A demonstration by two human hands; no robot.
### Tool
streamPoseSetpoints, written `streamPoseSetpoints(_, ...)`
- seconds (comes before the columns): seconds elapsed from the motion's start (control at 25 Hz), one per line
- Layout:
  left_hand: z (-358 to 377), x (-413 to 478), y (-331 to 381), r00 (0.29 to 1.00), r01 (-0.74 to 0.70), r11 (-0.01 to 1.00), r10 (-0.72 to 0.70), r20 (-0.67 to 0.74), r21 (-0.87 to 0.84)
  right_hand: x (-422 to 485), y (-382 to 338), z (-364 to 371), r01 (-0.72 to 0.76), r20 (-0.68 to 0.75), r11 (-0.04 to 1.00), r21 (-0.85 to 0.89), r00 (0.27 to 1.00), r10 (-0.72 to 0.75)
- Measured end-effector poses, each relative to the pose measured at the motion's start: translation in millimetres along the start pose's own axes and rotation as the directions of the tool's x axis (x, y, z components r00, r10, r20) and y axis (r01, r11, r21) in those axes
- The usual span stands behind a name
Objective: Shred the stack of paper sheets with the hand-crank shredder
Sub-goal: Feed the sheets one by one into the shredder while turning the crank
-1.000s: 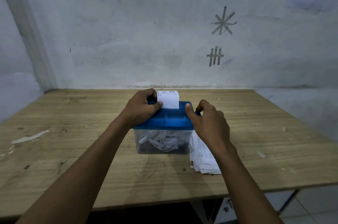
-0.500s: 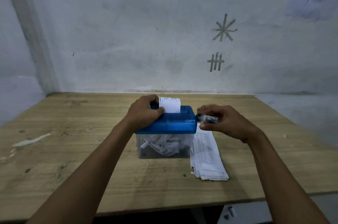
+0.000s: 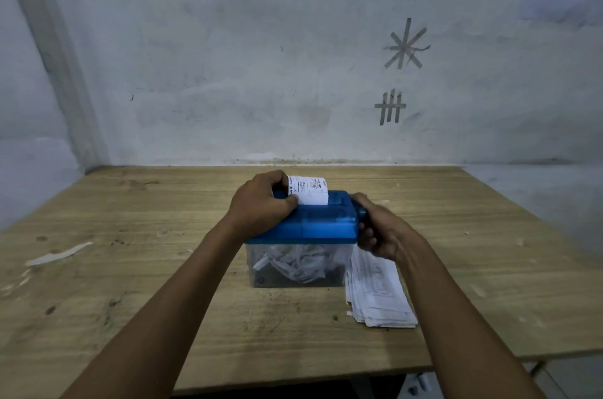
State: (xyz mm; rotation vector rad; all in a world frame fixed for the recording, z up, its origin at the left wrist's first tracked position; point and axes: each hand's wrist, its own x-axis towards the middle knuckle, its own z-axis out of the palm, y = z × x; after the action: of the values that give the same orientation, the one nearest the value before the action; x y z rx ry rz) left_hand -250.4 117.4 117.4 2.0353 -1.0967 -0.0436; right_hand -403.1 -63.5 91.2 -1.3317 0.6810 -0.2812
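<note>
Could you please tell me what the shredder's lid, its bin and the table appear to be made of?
The shredder lid looks like blue, slightly translucent plastic with a soft sheen. The bin seems to be clear hard plastic, since the paper shreds show through its walls. The table is matte, scuffed wood or wood-grain laminate with grain lines and knots. Which of the two cannot be told.

L hand (image 3: 261,204) pinches sheet (image 3: 310,192) in blue shredder (image 3: 313,227) slot — R hand (image 3: 386,234) grips crank (image 3: 362,213), stack (image 3: 378,296) beside.

shredder (image 3: 303,225) blue-lidded, upright | sheet (image 3: 310,191) in slot | paper stack (image 3: 378,297) flat just beside
</note>
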Motion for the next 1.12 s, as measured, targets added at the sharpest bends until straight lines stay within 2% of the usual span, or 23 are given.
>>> streamPoseSetpoints(0.04,1,0,-1,1.0,-0.006,1.0,0.006,0.005,0.01,1,4,1,-0.116,0.03,0.986,0.123,0.993,0.113)
streamPoseSetpoints(0.08,1,0,-2,1.0,-0.021,1.0,0.021,0.012,0.013,-1,5,2,-0.152,0.057,0.971,0.183,0.988,0.144)
streamPoseSetpoints(0.12,1,0,-2,0.999,-0.035,0.999,0.034,0.022,0.016,1,5,2,-0.111,0.035,0.981,0.161,0.994,0.107)
streamPoseSetpoints(0.16,0,-1,-2,0.998,-0.046,0.999,0.045,0.039,0.029,3,4,3,0.013,-0.034,0.996,0.085,0.999,-0.011)
streamPoseSetpoints(0.2,-2,-2,1,0.997,-0.052,0.997,0.048,0.064,0.059,7,6,3,0.204,-0.143,0.978,-0.043,0.968,-0.208)
streamPoseSetpoints(0.24,-3,-2,2,0.995,-0.053,0.994,0.044,0.091,0.1,8,8,1,0.375,-0.23,0.905,-0.202,0.88,-0.416)
streamPoseSetpoints(0.28,-3,-2,4,0.993,-0.054,0.987,0.038,0.109,0.151,11,13,-1,0.491,-0.227,0.807,-0.329,0.788,-0.572)
streamPoseSetpoints(0.32,-3,-3,6,0.993,-0.058,0.978,0.036,0.113,0.199,13,19,-3,0.546,-0.178,0.738,-0.396,0.743,-0.645)
streamPoseSetpoints(0.48,0,-2,7,0.995,-0.066,0.941,0.039,0.088,0.333,14,44,-13,0.561,-0.09,0.71,-0.427,0.754,-0.65)
streamPoseSetpoints(0.68,1,-3,10,0.998,-0.044,0.923,0.028,0.049,0.381,-15,51,-6,0.405,-0.1,0.752,-0.52,0.846,-0.524)
streamPoseSetpoints(0.76,4,-3,10,0.999,-0.036,0.925,0.019,0.048,0.378,-38,57,-7,0.417,-0.112,0.719,-0.556,0.819,-0.562)
streamPoseSetpoints(0.88,6,0,10,0.998,-0.061,0.914,0.044,0.053,0.401,-73,48,-7,0.569,-0.079,0.725,-0.387,0.763,-0.641)
streamPoseSetpoints(1.04,6,1,9,0.996,-0.08,0.906,0.053,0.077,0.416,-69,13,-8,0.665,-0.048,0.606,-0.436,0.656,-0.753)
streamPoseSetpoints(1.12,5,2,8,0.995,-0.082,0.904,0.054,0.079,0.419,-57,-2,-7,0.672,-0.061,0.604,-0.428,0.646,-0.761)
